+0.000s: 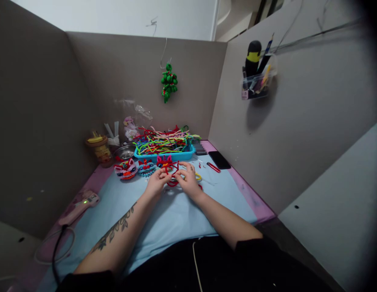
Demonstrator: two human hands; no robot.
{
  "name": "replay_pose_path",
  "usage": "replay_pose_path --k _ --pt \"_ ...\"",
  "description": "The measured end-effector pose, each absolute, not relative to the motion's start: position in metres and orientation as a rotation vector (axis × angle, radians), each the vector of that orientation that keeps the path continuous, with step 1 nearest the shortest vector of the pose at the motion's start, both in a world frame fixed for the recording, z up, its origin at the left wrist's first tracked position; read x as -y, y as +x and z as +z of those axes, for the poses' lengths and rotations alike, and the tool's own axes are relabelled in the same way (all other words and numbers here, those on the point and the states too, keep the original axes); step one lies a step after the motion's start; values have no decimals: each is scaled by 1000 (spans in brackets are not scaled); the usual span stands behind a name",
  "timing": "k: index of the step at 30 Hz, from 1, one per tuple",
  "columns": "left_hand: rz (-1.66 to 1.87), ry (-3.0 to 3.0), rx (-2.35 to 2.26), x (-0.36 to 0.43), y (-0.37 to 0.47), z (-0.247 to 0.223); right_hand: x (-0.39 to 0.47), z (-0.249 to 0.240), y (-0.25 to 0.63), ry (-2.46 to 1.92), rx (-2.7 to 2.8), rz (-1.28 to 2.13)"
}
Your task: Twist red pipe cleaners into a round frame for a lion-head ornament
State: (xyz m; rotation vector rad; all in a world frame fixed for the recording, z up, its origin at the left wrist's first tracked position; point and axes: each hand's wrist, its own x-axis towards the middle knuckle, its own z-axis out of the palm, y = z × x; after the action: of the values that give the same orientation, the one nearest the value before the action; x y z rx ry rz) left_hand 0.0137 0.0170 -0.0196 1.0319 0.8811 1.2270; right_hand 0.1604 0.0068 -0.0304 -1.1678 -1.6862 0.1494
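Between my two hands is a bent red pipe cleaner, raised just over the blue cloth. My left hand pinches it from the left, thumb and fingertips together. From the right, my right hand pinches the same red piece, its thumb close to the left fingertips. A yellow pipe cleaner shows beside the right hand. Past the hands stand fuzzy animal-face pieces: a pink and red one, a light blue one and a red one. Fingers hide part of the red piece.
A blue tray heaped with coloured pipe cleaners stands at the back. Left of it are a metal bowl and a brown-lidded cup. On the right lie a black phone and a red tool. A corded pink glue gun rests at left.
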Motion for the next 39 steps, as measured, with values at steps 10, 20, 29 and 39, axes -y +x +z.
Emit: replay_pose_path --k 10,20,29,39 --pt "1210 899 -952 -17 13 -17 -5 -30 165 -1164 1612 45" --pt "1119 704 -912 -15 16 -16 -1 -34 161 -1152 1715 -307" --pt "1076 742 -918 -15 16 -19 -5 -35 160 -1154 1688 -273" --pt "1098 815 -929 -15 17 -20 -9 -33 160 -1133 1742 -85"
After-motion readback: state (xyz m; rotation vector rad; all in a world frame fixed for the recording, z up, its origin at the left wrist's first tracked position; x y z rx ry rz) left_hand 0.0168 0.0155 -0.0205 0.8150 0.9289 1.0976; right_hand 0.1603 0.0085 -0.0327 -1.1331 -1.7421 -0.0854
